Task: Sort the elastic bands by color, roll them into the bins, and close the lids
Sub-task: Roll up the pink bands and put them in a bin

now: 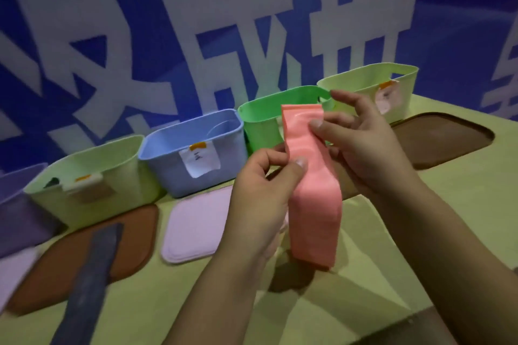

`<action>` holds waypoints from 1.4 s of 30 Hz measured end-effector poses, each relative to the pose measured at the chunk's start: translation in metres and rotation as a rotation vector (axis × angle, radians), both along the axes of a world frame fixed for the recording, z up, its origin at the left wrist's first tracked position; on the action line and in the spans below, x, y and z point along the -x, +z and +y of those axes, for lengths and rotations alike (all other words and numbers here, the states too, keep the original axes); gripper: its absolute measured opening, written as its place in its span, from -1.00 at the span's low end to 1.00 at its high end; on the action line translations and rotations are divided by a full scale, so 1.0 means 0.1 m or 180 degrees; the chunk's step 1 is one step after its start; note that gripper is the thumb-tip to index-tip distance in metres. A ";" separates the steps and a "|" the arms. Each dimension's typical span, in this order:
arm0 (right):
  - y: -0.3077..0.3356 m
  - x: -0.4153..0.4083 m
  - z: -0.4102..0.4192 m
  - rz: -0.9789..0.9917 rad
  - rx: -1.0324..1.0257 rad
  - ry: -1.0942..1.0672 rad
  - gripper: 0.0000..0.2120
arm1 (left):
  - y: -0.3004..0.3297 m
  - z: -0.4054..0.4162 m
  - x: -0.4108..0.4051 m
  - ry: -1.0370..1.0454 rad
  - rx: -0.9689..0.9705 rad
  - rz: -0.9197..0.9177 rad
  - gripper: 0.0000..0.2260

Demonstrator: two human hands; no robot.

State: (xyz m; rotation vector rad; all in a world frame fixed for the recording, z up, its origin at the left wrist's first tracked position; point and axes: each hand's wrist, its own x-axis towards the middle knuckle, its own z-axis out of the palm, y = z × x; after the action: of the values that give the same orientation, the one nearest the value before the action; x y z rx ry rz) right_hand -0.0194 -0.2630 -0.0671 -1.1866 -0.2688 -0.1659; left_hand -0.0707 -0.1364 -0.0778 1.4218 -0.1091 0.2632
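Observation:
A pink elastic band hangs flat and upright in front of me, above the table. My left hand pinches its left edge near the middle with thumb and fingers. My right hand pinches its upper right edge, with the other fingers spread. A dark grey band lies flat at the lower left, across a brown lid. Along the back stand open bins: a pale green bin, a blue bin, a bright green bin and a pale green bin at the right.
A purple bin sits at the far left edge. A pink lid lies before the blue bin and a brown lid at the right. A pale lid shows at lower left. A blue banner wall rises behind the bins.

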 end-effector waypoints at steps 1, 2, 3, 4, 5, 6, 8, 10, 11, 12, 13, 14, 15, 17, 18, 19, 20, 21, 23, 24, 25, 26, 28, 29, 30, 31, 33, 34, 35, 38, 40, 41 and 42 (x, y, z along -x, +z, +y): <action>-0.06 0.10 0.08 -0.0091 0.0002 0.0035 -0.49 | -0.09 0.08 0.11 0.0074 -0.0027 -0.0056 -0.81; -0.12 0.21 0.15 -0.0172 -0.0015 0.0109 -0.50 | -0.19 0.16 0.22 0.0171 -0.0063 -0.0110 -0.79; -0.17 0.33 0.22 -0.0225 -0.0029 0.0193 -0.51 | -0.27 0.22 0.34 0.0268 -0.0106 -0.0150 -0.79; -0.20 0.48 0.28 -0.0258 -0.0033 0.0276 -0.52 | -0.34 0.28 0.47 0.0342 -0.0131 -0.0165 -0.82; -0.22 0.63 0.33 -0.0284 -0.0032 0.0333 -0.52 | -0.37 0.33 0.61 0.0369 -0.0119 -0.0168 -0.87; -0.23 0.77 0.38 -0.0300 -0.0028 0.0372 -0.53 | -0.39 0.36 0.74 0.0367 -0.0097 -0.0162 -0.92; -0.21 1.04 0.45 -0.0329 0.0046 0.0448 -0.52 | -0.39 0.43 0.98 0.0388 -0.0130 -0.0203 -0.85; -0.19 1.26 0.49 -0.0405 0.0200 0.0518 -0.51 | -0.36 0.51 1.20 0.0357 -0.0113 -0.0474 -0.74; -0.17 1.36 0.50 -0.0484 0.0284 0.0556 -0.50 | -0.32 0.56 1.30 0.0313 -0.0046 -0.0667 -0.70; -0.14 1.44 0.52 -0.0556 0.0347 0.0613 -0.49 | -0.27 0.61 1.38 0.0290 0.0039 -0.0834 -0.67; -0.12 1.52 0.53 -0.0616 0.0374 0.0692 -0.48 | -0.19 0.66 1.46 0.0299 0.0084 -0.0975 -0.65; -0.09 1.59 0.56 -0.0667 0.0370 0.0790 -0.48 | -0.12 0.69 1.53 0.0371 0.0042 -0.1110 -0.65; -0.05 1.65 0.58 -0.0719 0.0349 0.0881 -0.47 | -0.05 0.71 1.60 0.0476 -0.0083 -0.1236 -0.65; 0.06 1.74 0.62 -0.0883 0.0305 0.1014 -0.48 | 0.09 0.74 1.69 0.0674 -0.0360 -0.1473 -0.68; 0.12 1.77 0.63 -0.0979 0.0294 0.1061 -0.49 | 0.14 0.75 1.72 0.0736 -0.0423 -0.1577 -0.68; 0.17 1.79 0.64 -0.1065 0.0284 0.1096 -0.50 | 0.18 0.75 1.74 0.0780 -0.0435 -0.1654 -0.68; 0.21 1.80 0.64 -0.1137 0.0277 0.1113 -0.51 | 0.21 0.76 1.75 0.0823 -0.0446 -0.1711 -0.68; 0.23 1.80 0.66 -0.1190 0.0287 0.1095 -0.53 | 0.22 0.77 1.75 0.0878 -0.0465 -0.1745 -0.68; 0.20 1.79 0.70 -0.1311 0.0428 0.0867 -0.55 | 0.21 0.80 1.73 0.0972 -0.0529 -0.1726 -0.67; 0.16 1.78 0.71 -0.1416 0.0519 0.0703 -0.56 | 0.19 0.81 1.72 0.1005 -0.0550 -0.1693 -0.67; 0.11 1.78 0.72 -0.1553 0.0561 0.0560 -0.58 | 0.16 0.82 1.71 0.1030 -0.0548 -0.1662 -0.67; 0.05 1.78 0.74 -0.1709 0.0575 0.0439 -0.62 | 0.12 0.83 1.71 0.1047 -0.0529 -0.1642 -0.68; -0.09 1.75 0.75 -0.1995 0.0627 0.0233 -0.72 | 0.04 0.82 1.69 0.1072 -0.0499 -0.1600 -0.69; -0.16 1.73 0.76 -0.2088 0.0654 0.0155 -0.78 | 0.00 0.82 1.68 0.1078 -0.0496 -0.1607 -0.70; -0.22 1.70 0.77 -0.2151 0.0685 0.0081 -0.84 | -0.05 0.82 1.66 0.1080 -0.0513 -0.1637 -0.70; -0.27 1.66 0.78 -0.2183 0.0725 0.0008 -0.88 | -0.10 0.83 1.63 0.1077 -0.0541 -0.1659 -0.71; -0.36 1.58 0.79 -0.2149 0.0781 -0.0045 -0.91 | -0.18 0.86 1.57 0.1059 -0.0634 -0.1654 -0.73; -0.40 1.54 0.80 -0.2107 0.0800 -0.0028 -0.91 | -0.22 0.88 1.55 0.1053 -0.0698 -0.1671 -0.70; -0.43 1.51 0.80 -0.2064 0.0819 -0.0002 -0.90 | -0.25 0.90 1.52 0.1048 -0.0777 -0.1729 -0.67; -0.50 1.42 0.81 -0.1862 0.0835 0.0135 -0.87 | -0.34 0.97 1.45 0.1027 -0.0896 -0.1939 -0.70; -0.53 1.37 0.82 -0.1746 0.0826 0.0268 -0.86 | -0.38 0.99 1.41 0.0968 -0.0960 -0.1962 -0.64; -0.55 1.34 0.83 -0.1741 0.0827 0.0310 -0.87 | -0.39 0.99 1.40 0.0954 -0.1040 -0.1958 -0.61; -0.56 1.32 0.84 -0.1751 0.0818 0.0329 -0.89 | -0.40 1.00 1.39 0.0972 -0.1136 -0.1966 -0.60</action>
State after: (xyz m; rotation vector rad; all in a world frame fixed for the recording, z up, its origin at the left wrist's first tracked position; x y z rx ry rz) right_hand -0.1517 -0.1790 -0.1228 -1.3623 -0.8529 -0.3761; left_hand -0.2093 -0.0367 -0.1175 1.6671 -0.4639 0.9717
